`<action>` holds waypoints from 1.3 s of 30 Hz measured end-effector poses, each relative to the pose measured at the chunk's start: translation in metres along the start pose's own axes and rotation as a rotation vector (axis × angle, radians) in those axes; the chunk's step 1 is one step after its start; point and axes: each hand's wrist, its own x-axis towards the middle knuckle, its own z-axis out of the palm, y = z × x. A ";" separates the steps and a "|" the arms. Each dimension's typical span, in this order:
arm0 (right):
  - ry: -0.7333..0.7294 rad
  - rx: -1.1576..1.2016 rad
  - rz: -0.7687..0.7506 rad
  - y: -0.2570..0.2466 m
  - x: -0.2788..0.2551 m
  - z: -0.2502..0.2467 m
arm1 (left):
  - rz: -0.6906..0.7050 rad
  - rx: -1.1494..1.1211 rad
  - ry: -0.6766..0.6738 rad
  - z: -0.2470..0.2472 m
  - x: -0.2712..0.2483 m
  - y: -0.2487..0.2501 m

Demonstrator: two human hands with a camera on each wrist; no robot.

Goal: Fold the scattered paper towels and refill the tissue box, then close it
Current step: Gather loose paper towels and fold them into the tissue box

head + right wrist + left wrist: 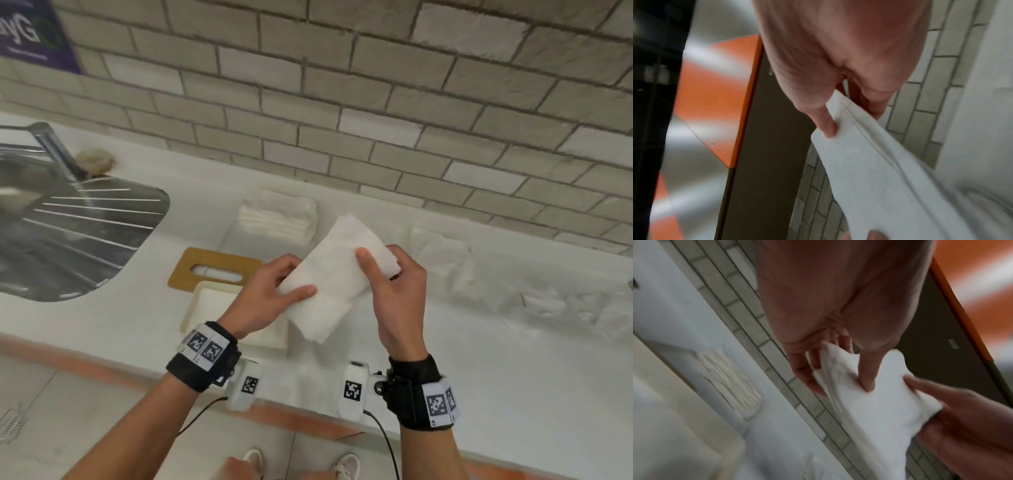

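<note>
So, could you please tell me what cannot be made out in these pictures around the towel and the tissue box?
- Tissue box interior, head view: the left hand and the folded paper towel cover most of it, so its fill is unclear.
- Loose towels, head view: blurred white on white counter; no count possible.
- Folded stack, left wrist view: motion blur hides the layers.
- Right hand fingers, right wrist view: mostly hidden behind the towel.

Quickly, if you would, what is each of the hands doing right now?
Left hand: holding the folded paper towel, thumb on top.
Right hand: gripping the same paper towel at its far end.
</note>
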 end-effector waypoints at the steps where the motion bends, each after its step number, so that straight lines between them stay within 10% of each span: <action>1: 0.013 -0.008 0.031 0.010 -0.005 0.009 | -0.020 0.027 0.020 -0.018 -0.004 -0.005; 9: -0.195 -0.390 0.040 0.087 -0.055 0.098 | -0.092 0.347 0.361 -0.129 -0.023 -0.058; 16: -0.473 -0.960 -0.032 0.123 -0.058 0.129 | -0.163 0.886 0.114 -0.122 -0.023 -0.119; 20: -0.395 -1.002 -0.150 0.111 -0.048 0.129 | 0.127 1.122 0.180 -0.119 -0.019 -0.114; 27: -0.839 -1.094 -0.003 0.117 -0.037 0.154 | -0.120 1.274 -0.527 -0.115 0.004 -0.108; 34: -0.924 -1.185 -0.081 0.124 -0.032 0.143 | -0.118 1.765 -0.620 -0.106 0.015 -0.111; 39: -0.815 -1.011 -0.172 0.104 -0.026 0.102 | -0.173 1.424 -0.356 -0.100 0.000 -0.087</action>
